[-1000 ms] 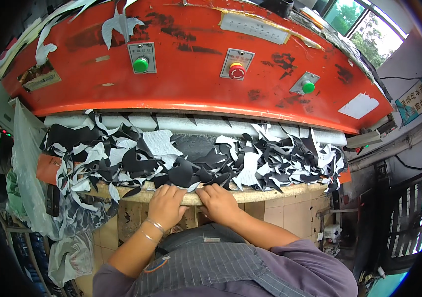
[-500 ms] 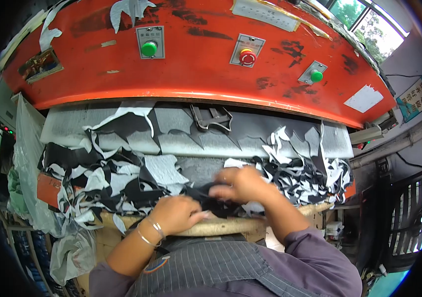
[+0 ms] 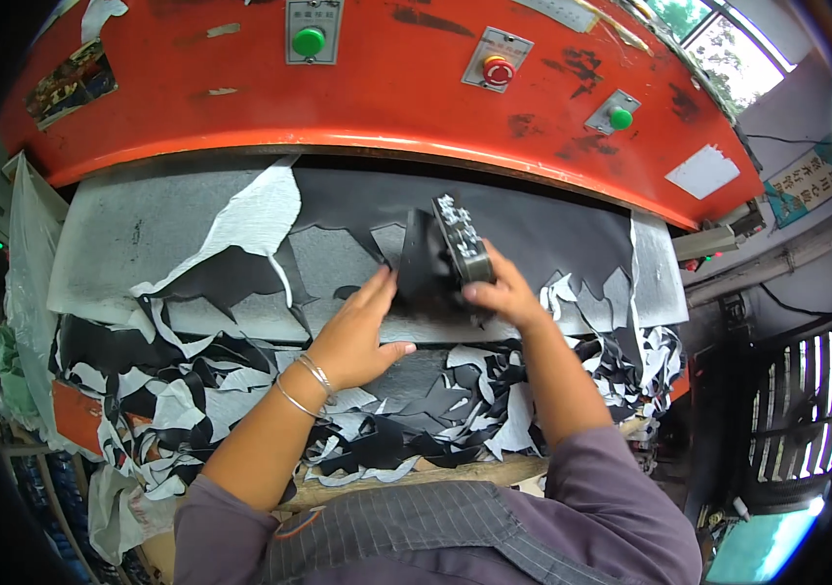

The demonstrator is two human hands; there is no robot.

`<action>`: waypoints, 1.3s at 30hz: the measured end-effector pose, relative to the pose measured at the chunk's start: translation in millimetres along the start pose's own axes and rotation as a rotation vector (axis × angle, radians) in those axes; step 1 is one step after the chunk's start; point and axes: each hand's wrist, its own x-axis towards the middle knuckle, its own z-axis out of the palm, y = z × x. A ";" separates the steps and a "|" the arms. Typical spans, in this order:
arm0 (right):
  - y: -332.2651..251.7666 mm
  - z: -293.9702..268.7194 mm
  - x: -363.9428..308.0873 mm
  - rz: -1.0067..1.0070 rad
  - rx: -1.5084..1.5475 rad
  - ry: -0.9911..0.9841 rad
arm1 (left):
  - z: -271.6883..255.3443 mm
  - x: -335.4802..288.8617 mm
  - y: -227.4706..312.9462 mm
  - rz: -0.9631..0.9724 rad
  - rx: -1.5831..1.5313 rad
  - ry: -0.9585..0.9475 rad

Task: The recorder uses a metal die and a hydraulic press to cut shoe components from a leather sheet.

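My right hand (image 3: pixel 503 288) grips a metal cutting die (image 3: pixel 463 239), which stands tilted on its edge above the pressing bed. Its upper side is dotted with white bits. A dark flat piece (image 3: pixel 421 255) shows just left of the die; whether it is part of it I cannot tell. Fingers stretched out and thumb apart, my left hand (image 3: pixel 362 336) lies at the cut-out edge of a black sheet (image 3: pixel 552 224) that is spread over the pale cutting board (image 3: pixel 114 244). The fingertips seem to touch the sheet's edge.
Black and white offcuts (image 3: pixel 182 409) heap along the bed's near side. A white-backed flap (image 3: pixel 260 214) is folded over at the left. Above spans the red press beam (image 3: pixel 386 107) with green buttons (image 3: pixel 309 41) and a red stop button (image 3: pixel 498 70). Clear plastic (image 3: pixel 36 292) hangs left.
Both hands have moved from the near scraps up onto the board. My right hand has taken hold of the cutting die and tipped it up. The view has shifted slightly.
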 end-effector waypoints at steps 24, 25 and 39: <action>6.1 -100.8 -63.4 -0.051 -1.008 0.107 | 80.8 25.9 85.6 -0.126 0.157 0.230; 7.7 -107.5 -73.8 -0.083 -1.015 0.141 | 95.3 40.0 85.1 -0.116 0.148 0.242; 25.1 -119.2 -79.4 -0.141 -1.134 0.167 | 144.0 72.4 72.4 -0.075 0.201 0.307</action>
